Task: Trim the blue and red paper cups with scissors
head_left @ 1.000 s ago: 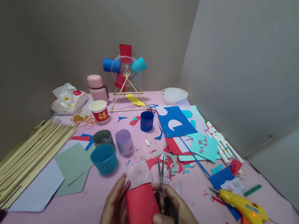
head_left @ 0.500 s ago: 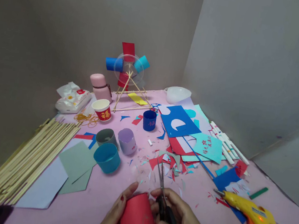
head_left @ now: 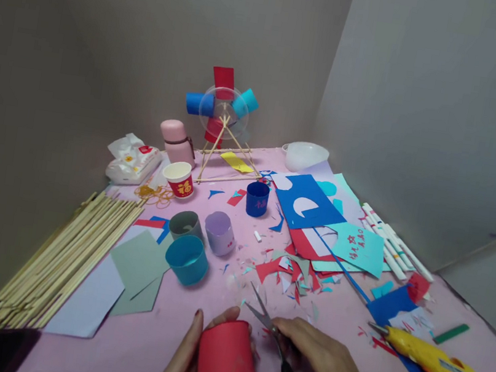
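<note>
A red paper cylinder (head_left: pixel 228 363) stands out at the bottom middle, and my left hand (head_left: pixel 188 351) is wrapped round it from the left and behind. My right hand (head_left: pixel 319 361), just to its right, grips black-handled scissors (head_left: pixel 271 326) with the blades parted and pointing up and left, above the pink tabletop. The blades are apart from the cylinder's top rim. Beyond my hands stand paper cups without handles: a teal one (head_left: pixel 187 262), a grey one (head_left: pixel 185 222), a lilac one (head_left: pixel 221 235) and a dark blue one (head_left: pixel 257 200).
Paper scraps (head_left: pixel 295 271) litter the middle. A yellow glue gun (head_left: pixel 440 364) with a lit orange light lies right, and white markers (head_left: pixel 384 240) behind it. Wooden sticks (head_left: pixel 60 257) lie left. A stick-framed wheel (head_left: pixel 224 114), pink flask (head_left: pixel 177 141) and paper cup (head_left: pixel 179 179) stand at the back.
My right hand has moved right, away from the cylinder, and the scissor blades have opened wider and swung left. The view has shifted slightly left.
</note>
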